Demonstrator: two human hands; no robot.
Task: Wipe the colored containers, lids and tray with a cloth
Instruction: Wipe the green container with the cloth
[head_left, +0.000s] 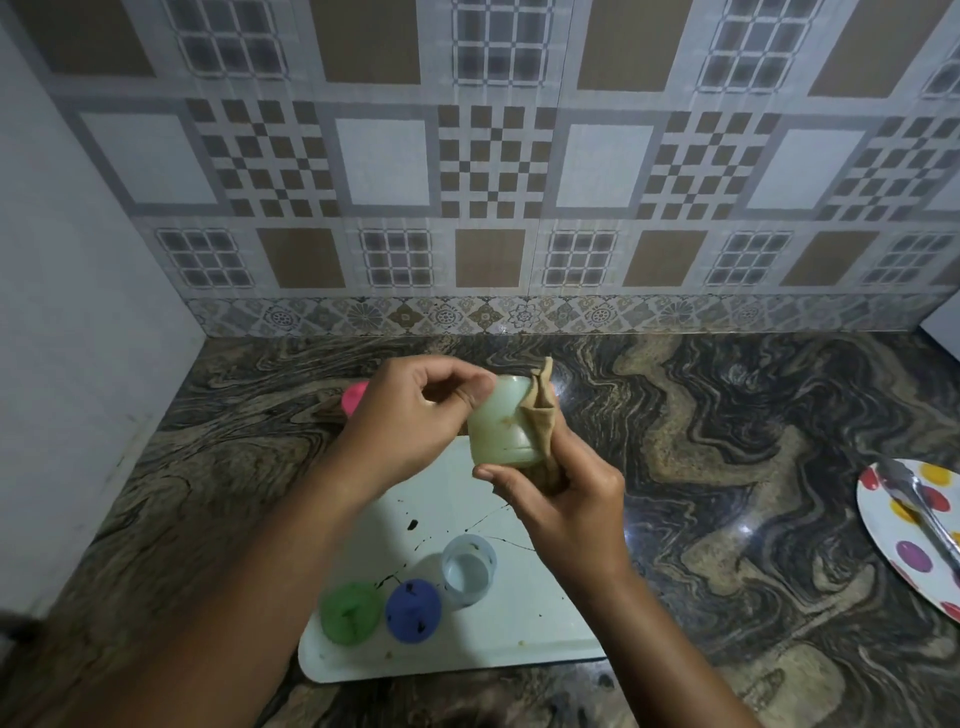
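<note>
Item 1. Pale green translucent plastic container (498, 428): held in the air above the far end of the tray, tilted, between both hands.

Item 2. Left hand (415, 410): fingers (467, 387) curled, pinching the upper end of the pale green container.

Item 3. Right hand (563, 501): fingers clenched round the lower part of a tan cloth, thumb lying along the container's lower edge.

Item 4. Tan cloth (543, 410): bunched and pressed against the right side of the container, one corner sticking up above it.

Item 5. White rectangular plastic tray (524, 631): flat on the counter beneath the hands, with dark splashes and streaks across its middle.

Item 6. Round green lid (350, 613): on the near left part of the tray, marked with dark spots.

Item 7. Round blue lid (413, 610): just beside the green lid, on its right, also spotted.

Item 8. Small clear plastic container (467, 569): upright and open on the tray, just beside the blue lid on its far right.

Item 9. Pink rounded piece (356, 397): on the counter behind the left hand, mostly hidden; cannot tell whether it is a lid or a container.

Item 10. White plate with coloured dots (883, 551): at the right edge of the counter, well apart from the tray, carrying metal tongs (917, 501).

Item 11. Dark marbled stone counter (727, 415): backed by a patterned tiled wall (493, 156).
</note>
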